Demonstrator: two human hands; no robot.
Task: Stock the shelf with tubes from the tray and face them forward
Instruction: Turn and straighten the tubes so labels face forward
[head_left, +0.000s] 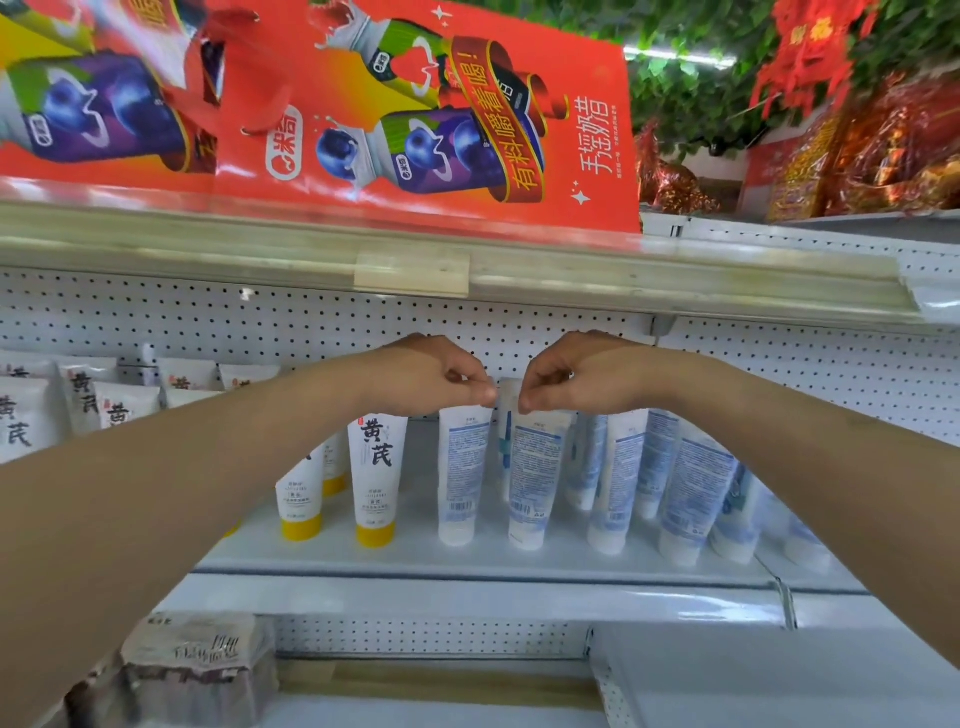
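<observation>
As both pinch tops | left grip above left tube | right grip above right tube

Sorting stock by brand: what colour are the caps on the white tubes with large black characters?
Yellow caps; head view shows them best.

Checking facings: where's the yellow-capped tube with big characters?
Head view, middle shelf: yellow-capped tube stands cap-down, just left of the white tube the left hand pinches.

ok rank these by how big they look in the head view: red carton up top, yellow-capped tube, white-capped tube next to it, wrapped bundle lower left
1. red carton
2. wrapped bundle, though it sits nearest the camera
3. yellow-capped tube and white-capped tube: look alike, no ranking
</observation>
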